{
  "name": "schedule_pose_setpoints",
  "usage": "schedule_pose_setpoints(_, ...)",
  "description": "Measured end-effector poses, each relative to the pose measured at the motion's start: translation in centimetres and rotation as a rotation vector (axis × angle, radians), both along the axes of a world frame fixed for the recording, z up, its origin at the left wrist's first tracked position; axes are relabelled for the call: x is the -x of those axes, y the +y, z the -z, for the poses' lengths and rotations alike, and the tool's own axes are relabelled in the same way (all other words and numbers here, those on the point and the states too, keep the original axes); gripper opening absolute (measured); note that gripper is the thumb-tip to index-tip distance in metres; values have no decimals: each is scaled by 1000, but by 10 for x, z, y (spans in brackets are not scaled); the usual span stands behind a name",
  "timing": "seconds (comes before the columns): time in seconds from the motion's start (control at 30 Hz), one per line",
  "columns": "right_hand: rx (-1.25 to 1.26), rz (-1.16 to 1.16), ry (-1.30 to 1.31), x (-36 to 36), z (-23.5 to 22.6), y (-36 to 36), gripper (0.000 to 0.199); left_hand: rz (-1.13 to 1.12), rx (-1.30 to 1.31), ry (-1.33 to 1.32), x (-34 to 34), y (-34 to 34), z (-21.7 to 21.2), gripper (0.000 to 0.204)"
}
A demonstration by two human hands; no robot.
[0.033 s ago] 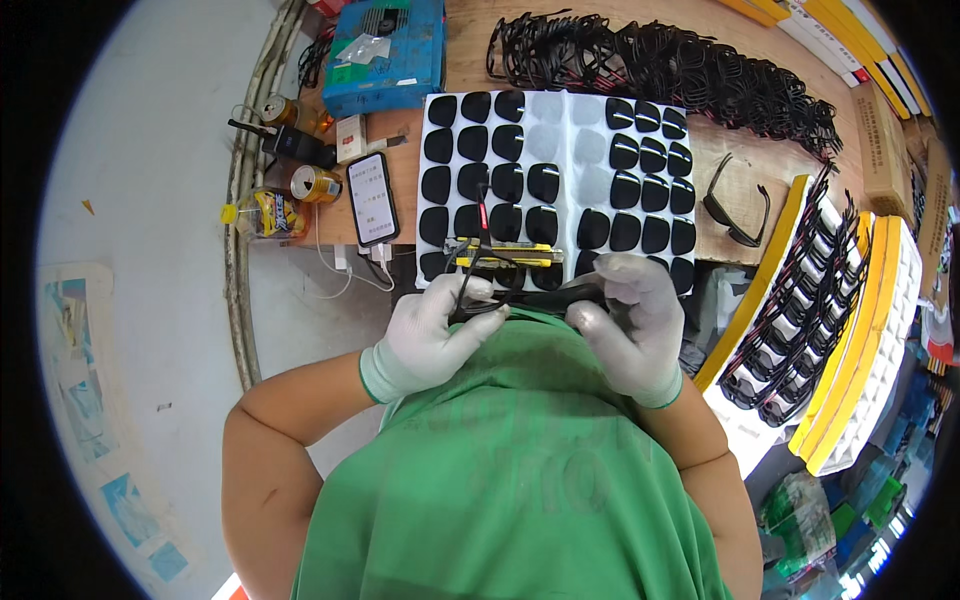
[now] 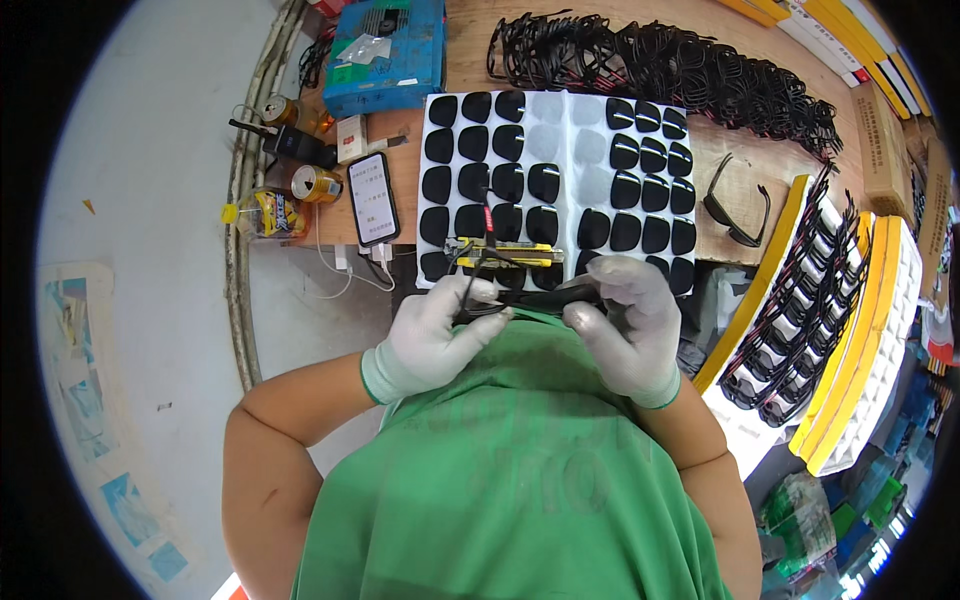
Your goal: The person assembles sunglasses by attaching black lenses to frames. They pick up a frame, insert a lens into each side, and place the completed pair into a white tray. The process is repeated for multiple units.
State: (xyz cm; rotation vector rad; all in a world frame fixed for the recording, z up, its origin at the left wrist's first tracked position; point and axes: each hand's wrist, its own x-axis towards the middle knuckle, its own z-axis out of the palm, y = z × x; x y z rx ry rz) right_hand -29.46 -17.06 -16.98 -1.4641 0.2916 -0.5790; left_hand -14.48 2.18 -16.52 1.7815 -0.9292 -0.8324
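Just below the frame's middle, the glasses frame [image 2: 540,298] lies crosswise between both gloved hands: left hand [image 2: 432,335] pinches one end, right hand [image 2: 628,325] the other (equally near), under the lens tray [image 2: 590,135].

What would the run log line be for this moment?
left hand: gripping black sunglasses frame | right hand: gripping same frame | ahead: white lens tray, yellow tool

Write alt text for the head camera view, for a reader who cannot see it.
Two gloved hands, left hand and right hand, hold a black glasses frame close to a green shirt. Beyond lies a white tray of dark lenses, with a phone and drink cans to its left.
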Motion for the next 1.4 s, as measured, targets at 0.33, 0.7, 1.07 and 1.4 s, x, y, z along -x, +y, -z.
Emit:
schedule_pose_setpoints(0.33,86,245,143,-11,-5,-16,31,135,44,-104,-5,-63,-15,29)
schedule_pose_setpoints(0.7,-418,121,-43,5,-12,-17,20,341,147,26,-3,-79,-27,25)
schedule_pose_setpoints(1.07,-319,-279,284,33,-6,-58,18,465,143,79,2,-72,-22,23)
schedule_pose_setpoints(1.4,-386,-16,309,13,10,-27,29,258,108,-75,6,-75,-18,17)
